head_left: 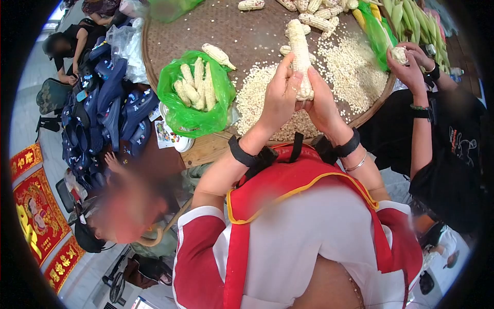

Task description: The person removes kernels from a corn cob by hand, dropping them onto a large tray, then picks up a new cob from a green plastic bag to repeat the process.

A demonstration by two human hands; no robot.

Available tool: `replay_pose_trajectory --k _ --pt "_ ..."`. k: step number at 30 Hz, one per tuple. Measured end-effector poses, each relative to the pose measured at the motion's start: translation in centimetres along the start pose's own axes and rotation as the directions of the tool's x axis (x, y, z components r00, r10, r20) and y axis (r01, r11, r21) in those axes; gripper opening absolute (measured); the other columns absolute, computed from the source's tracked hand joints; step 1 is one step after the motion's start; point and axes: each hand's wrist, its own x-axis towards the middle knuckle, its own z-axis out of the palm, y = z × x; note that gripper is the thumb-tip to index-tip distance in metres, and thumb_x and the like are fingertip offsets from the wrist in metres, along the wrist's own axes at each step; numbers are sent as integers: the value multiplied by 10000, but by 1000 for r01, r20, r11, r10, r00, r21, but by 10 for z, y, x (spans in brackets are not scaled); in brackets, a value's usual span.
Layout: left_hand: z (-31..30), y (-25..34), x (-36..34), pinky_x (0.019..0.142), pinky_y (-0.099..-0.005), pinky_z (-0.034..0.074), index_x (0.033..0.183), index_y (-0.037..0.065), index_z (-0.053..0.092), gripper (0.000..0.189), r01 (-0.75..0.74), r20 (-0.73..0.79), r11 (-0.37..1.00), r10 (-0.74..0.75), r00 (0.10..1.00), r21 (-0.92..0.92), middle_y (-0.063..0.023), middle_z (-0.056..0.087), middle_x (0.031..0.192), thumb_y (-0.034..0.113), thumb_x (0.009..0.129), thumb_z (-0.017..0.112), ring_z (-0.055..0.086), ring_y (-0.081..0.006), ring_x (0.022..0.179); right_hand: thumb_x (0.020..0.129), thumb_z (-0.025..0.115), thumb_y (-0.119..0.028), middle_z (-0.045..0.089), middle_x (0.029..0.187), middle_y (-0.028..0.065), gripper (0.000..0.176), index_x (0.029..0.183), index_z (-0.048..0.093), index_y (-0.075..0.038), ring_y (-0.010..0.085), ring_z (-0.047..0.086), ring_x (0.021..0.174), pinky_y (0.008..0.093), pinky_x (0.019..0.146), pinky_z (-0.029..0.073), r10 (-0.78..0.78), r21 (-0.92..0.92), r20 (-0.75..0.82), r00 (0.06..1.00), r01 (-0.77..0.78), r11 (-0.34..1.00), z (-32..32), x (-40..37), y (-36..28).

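Upright between both hands is a pale ear of corn (298,44), held over the round woven tray (206,28). My left hand (280,95) wraps its lower left side, fingers closed. On the other side my right hand (321,100) grips the lower end, thumb along the kernels. Below and around the hands lie loose corn kernels (355,74) in heaps. To the left sits a green plastic bag (172,92) with several stripped cobs (198,85) in it. Another cob (218,55) rests beside the bag.
More ears of corn (319,21) lie at the tray's far side. At right, a co-worker's hands (414,69) hold a piece of corn near green husks (414,23). Dark blue clogs (110,103) are piled at left. A child (131,201) is close by at lower left.
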Motion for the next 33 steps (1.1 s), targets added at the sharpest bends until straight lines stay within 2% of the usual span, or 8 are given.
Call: replay_pose_trajectory --k 4,8,10,17,19,28,31,33 --pt "0 3 3 553 -193 403 1336 12 256 465 91 -30 970 -101 994 -224 -43 528 933 166 922 401 443 -30 668 936 302 -404 560 830 27 396 1082 458 -70 112 552 673 246 501 443 -22 65 25 999 20 998 4 -3 -1" --pt "0 9 0 620 -231 443 1337 -11 229 509 177 48 934 -171 984 -309 -87 545 976 208 919 419 514 -91 730 940 283 -414 558 834 15 432 1082 478 -55 96 541 696 239 553 441 -73 -1 -56 996 73 997 10 0 -3" --pt "6 -4 1 719 -295 459 1333 -51 193 567 -292 -20 898 316 949 330 -178 540 1057 246 911 429 563 -192 868 941 277 -415 554 841 8 442 1089 483 -53 91 534 712 240 576 440 -106 -30 -130 986 103 994 10 1 0" --pt "9 -16 -3 815 -351 425 1331 -85 147 605 -229 18 919 236 972 321 -287 486 1129 249 905 417 550 -307 977 946 306 -335 530 1012 44 425 1189 443 -15 107 499 886 246 727 428 -171 -141 -55 984 162 977 0 1 6" --pt "11 -16 -6 844 -415 396 1281 -132 217 596 -197 -25 938 213 977 286 -335 419 1164 279 892 406 483 -412 1028 945 314 -317 524 1035 51 417 1203 434 -13 111 490 906 241 745 421 -170 -145 -43 985 162 976 -1 1 8" --pt "13 -16 -5 774 -407 421 1274 -103 272 521 -237 -68 926 267 961 295 -307 482 1090 226 895 409 536 -386 928 947 328 -299 501 1086 56 427 1243 402 -1 108 448 968 246 825 382 -156 -142 -45 987 148 979 0 -3 9" --pt "8 -15 -5 760 -353 438 1323 -35 263 505 -185 -37 923 209 977 338 -259 544 1055 239 914 374 581 -286 876 945 330 -305 535 983 48 389 1172 448 -11 106 507 858 245 708 438 -261 -183 -48 964 248 951 -4 -2 13" --pt "3 -5 -5 752 -347 441 1322 -16 283 490 -63 -28 953 75 997 296 -252 552 1047 236 914 382 582 -270 855 938 338 -338 552 836 30 361 1059 490 -33 102 544 677 235 525 448 -68 -173 36 997 74 982 -11 -4 9"
